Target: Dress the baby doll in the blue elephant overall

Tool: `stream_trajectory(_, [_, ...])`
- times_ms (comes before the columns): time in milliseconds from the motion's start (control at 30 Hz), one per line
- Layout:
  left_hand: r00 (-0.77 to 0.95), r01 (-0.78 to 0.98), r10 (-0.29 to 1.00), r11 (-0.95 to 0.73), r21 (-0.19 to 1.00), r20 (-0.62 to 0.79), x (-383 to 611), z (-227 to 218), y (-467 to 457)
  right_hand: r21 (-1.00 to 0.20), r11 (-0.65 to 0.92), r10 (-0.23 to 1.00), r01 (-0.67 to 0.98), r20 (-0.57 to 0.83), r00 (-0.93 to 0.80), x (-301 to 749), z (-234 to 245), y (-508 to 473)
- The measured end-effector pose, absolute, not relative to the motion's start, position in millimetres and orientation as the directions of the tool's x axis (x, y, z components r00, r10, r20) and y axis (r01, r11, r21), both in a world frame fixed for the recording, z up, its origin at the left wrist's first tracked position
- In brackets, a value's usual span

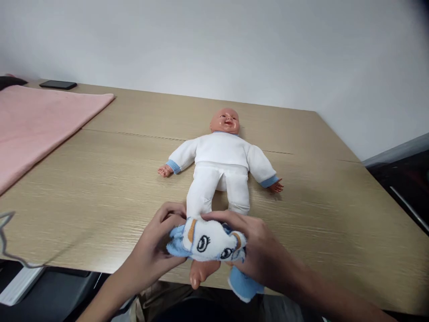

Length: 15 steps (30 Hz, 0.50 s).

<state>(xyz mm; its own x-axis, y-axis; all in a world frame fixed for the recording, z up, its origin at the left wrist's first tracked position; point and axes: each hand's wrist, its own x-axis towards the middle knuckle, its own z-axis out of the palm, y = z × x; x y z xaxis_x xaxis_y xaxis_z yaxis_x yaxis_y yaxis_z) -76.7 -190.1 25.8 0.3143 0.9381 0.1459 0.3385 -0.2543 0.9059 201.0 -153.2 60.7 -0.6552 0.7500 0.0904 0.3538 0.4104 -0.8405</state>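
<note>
A baby doll [221, 150] in a white top and white trousers with blue cuffs lies on its back, head away from me. My left hand [157, 241] and my right hand [258, 241] grip a white and blue plush cloth piece [212, 239] from its two sides, over the doll's lower legs. Black eyes and orange patches are stitched on the plush; its exact kind is unclear. Below it a bare doll foot [203, 271] pokes out near the table edge. Under my right hand hangs a light blue fabric part [244, 284]; whether it belongs to the plush cannot be made out.
The wooden table [335, 232] meets a white wall at the back. A pink cloth [47, 120] covers its left side, with a dark phone [58, 84] behind. At the lower left a grey wire-like loop [10, 250] crosses the front edge. Black objects [398, 179] stand beyond the right edge.
</note>
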Motion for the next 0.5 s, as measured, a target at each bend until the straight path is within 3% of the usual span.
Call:
stream_trajectory(133, [0.485,0.314,0.865,-0.311,0.897,0.131,-90,37,-160,-0.802,0.463,0.716,0.376,0.09,-0.692,203,65,-135])
stream_trajectory(267, [0.561,0.292,0.826,-0.259,0.921,0.054,-98,41,-134,-0.792,0.456,0.682,0.406,0.018,-0.731,203,66,-113])
stream_trajectory(500, [0.588,0.127,0.793,0.108,0.986,-0.163,-94,32,-111,-0.859,0.373,0.511,0.352,-0.127,-0.85,207,87,-81])
